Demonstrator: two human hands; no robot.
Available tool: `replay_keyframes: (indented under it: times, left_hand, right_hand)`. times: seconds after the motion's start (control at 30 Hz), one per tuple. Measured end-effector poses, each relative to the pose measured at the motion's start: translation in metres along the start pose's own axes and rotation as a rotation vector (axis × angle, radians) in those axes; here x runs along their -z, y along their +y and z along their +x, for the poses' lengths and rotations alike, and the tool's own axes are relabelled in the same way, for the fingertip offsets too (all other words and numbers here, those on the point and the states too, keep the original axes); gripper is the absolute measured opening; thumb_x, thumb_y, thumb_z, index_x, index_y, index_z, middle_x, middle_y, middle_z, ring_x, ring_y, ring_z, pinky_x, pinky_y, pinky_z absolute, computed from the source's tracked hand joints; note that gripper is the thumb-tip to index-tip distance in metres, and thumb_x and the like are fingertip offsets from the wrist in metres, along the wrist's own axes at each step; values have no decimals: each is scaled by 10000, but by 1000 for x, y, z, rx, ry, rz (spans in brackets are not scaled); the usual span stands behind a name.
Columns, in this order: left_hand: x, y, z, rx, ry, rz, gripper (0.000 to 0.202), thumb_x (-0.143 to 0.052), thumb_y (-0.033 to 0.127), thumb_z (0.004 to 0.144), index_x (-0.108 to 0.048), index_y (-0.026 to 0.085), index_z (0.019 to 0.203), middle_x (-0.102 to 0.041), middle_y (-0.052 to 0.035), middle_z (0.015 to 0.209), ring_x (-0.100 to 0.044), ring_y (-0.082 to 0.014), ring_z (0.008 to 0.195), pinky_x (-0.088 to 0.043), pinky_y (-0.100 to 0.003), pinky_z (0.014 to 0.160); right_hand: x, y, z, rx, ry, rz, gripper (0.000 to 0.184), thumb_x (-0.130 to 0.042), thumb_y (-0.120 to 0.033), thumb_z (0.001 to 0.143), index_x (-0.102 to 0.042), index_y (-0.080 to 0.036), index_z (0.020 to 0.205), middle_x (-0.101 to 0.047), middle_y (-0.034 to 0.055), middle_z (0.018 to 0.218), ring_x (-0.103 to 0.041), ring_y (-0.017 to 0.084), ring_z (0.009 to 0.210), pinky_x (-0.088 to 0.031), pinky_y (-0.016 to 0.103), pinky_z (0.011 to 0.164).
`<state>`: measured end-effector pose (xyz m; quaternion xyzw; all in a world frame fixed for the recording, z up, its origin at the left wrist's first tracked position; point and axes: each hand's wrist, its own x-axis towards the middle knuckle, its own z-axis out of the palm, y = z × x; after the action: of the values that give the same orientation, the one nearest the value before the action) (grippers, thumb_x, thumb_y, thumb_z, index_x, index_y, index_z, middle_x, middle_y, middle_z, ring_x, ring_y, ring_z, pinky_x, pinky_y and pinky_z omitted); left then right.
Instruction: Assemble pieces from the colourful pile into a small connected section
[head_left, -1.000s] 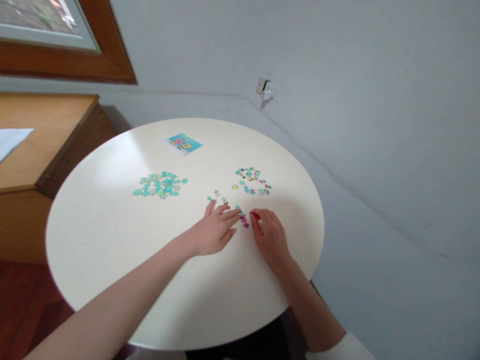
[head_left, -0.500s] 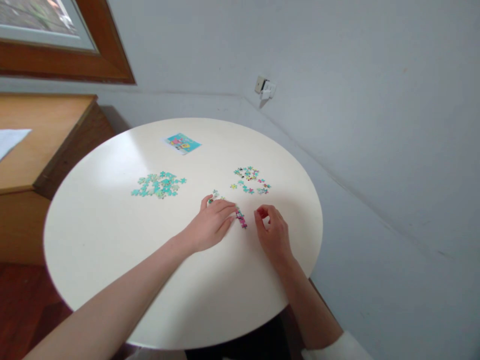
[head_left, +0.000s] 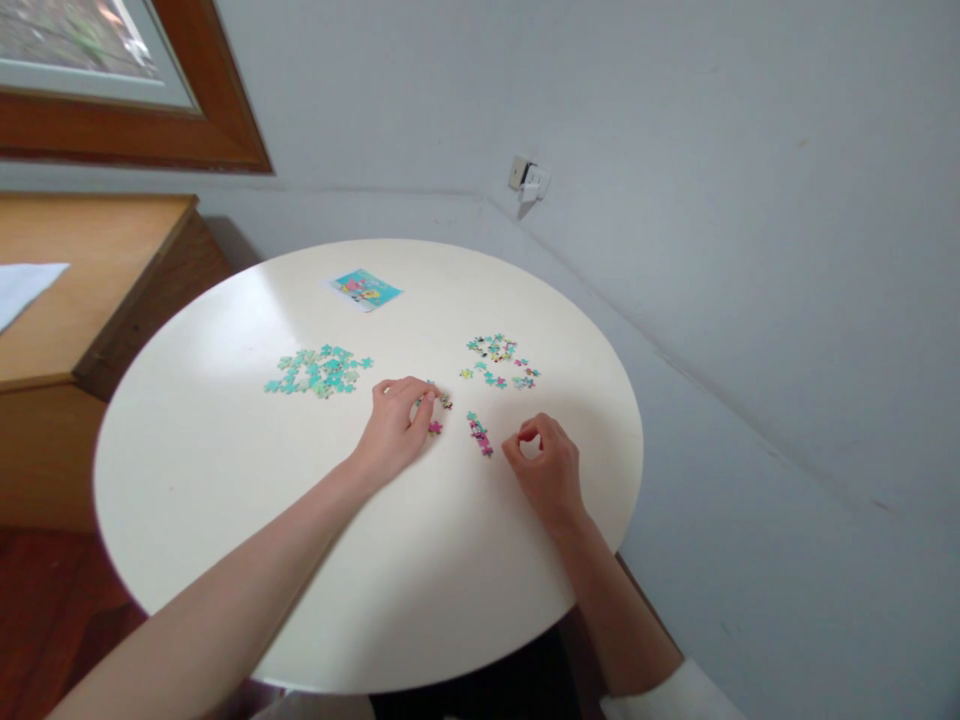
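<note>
My left hand rests on the round cream table with its fingers curled over a few loose puzzle pieces; a pink piece lies at its fingertips. A short joined strip of pink and teal pieces lies between my hands. To the right of the strip, my right hand has its thumb and forefinger pinched together, and what they hold is too small to make out.
A pile of teal pieces lies to the left, a mixed pile to the right. A small reference picture sits at the table's far side. A wooden cabinet stands at left, a wall socket behind.
My left hand has drawn back left from the joined strip and curled over the loose pieces. My right hand has lifted off the strip into a pinch.
</note>
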<state>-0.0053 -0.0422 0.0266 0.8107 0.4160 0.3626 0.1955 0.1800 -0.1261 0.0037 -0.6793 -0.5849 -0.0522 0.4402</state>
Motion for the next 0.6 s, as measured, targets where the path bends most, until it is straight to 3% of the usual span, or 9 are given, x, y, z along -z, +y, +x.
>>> replay_keyframes:
  times: [0.27, 0.4, 0.5, 0.6]
  left_hand:
    - [0, -3, 1, -12, -30, 22, 294, -350, 271, 888, -628, 179, 866, -695, -54, 906, -610, -191, 898, -344, -418, 927]
    - [-2, 2, -4, -179, -246, 47, 301, -356, 252, 890, -623, 204, 1023, -670, -67, 1089, -572, -202, 1069, -263, -470, 1015]
    - [-3, 9, -10, -320, -420, 114, 343, -365, 287, 909, -569, 229, 1178, -560, -99, 1292, -480, -228, 1218, -185, -528, 1061]
    - [-5, 14, -16, -383, -487, 191, 398, -374, 354, 921, -514, 220, 1269, -450, -132, 1397, -389, -278, 1299, -104, -598, 1073]
  right_hand:
    - [-2, 4, 0, 21, -12, 15, 151, -500, -163, 684, -380, -229, 620, -525, -13, 636, -509, 151, 642, -374, 264, 593]
    - [-3, 5, 1, 24, -14, 19, 155, -503, -162, 696, -386, -229, 619, -517, -13, 635, -505, 151, 642, -377, 268, 604]
    - [-4, 5, 1, 24, -6, 22, 160, -505, -172, 722, -393, -228, 622, -503, -15, 628, -493, 149, 635, -373, 269, 603]
    - [-4, 5, 1, 23, -11, 21, 172, -513, -181, 748, -400, -225, 626, -493, -18, 620, -473, 145, 620, -366, 268, 601]
